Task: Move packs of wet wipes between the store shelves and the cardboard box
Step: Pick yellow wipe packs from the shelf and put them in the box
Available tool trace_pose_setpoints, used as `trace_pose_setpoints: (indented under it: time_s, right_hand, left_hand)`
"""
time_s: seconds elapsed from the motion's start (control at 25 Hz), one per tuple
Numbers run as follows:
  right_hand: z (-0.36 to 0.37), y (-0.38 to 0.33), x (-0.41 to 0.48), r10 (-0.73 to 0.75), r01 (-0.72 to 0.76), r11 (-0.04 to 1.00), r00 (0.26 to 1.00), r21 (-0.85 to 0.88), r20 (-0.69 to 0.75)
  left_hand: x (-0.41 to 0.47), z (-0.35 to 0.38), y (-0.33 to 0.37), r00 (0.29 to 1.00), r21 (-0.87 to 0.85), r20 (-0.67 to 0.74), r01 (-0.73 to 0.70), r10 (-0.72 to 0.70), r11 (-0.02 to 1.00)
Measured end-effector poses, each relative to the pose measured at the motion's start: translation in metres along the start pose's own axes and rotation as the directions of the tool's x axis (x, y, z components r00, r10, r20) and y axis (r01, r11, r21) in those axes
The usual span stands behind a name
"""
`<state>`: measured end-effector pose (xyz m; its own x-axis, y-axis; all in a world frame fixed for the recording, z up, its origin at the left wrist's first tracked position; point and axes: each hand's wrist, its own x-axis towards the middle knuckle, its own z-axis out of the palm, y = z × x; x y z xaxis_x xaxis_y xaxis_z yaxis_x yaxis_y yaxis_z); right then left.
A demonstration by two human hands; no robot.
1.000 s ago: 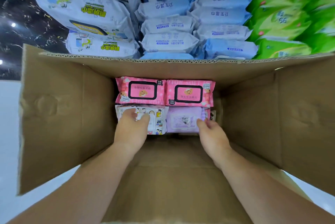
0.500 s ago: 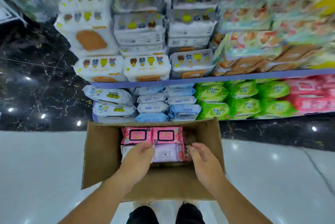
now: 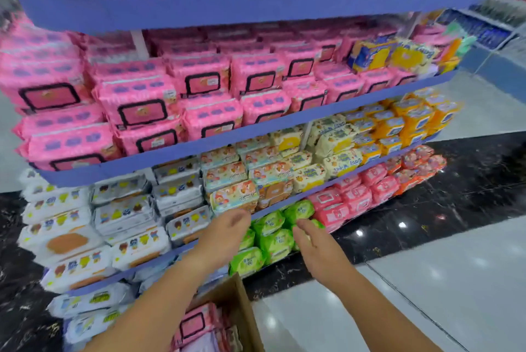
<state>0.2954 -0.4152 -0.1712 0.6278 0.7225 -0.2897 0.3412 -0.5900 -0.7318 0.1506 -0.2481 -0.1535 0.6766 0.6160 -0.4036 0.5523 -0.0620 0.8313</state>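
Two empty hands, left hand (image 3: 225, 233) and right hand (image 3: 318, 246), loosely spread, lifted from bottom-centre cardboard box (image 3: 242, 303) toward shelves (image 3: 256, 126); shelf pick likely next.

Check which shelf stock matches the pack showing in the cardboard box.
The pink packs with black-framed lids, second shelf from top. The pack in the cardboard box shares that pink wrap and black frame; other shelves' packs lack it.
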Motion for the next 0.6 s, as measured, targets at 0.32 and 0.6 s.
trace_pose_setpoints:
  time_s: [0.32, 0.6]
  right_hand:
    - [-0.214, 0.036, 0.077, -0.121, 0.130, 0.990, 0.983, 0.056, -0.141]
    - [-0.373, 0.069, 0.168, -0.178, 0.181, 0.983, 0.979, 0.024, -0.101]
  left_hand:
    - [0.080, 0.091, 0.190, 0.968, 0.071, -0.044, -0.245, 0.249, 0.967]
    - [0.159, 0.157, 0.326, 0.947, 0.005, -0.146, -0.289, 0.287, 0.957]
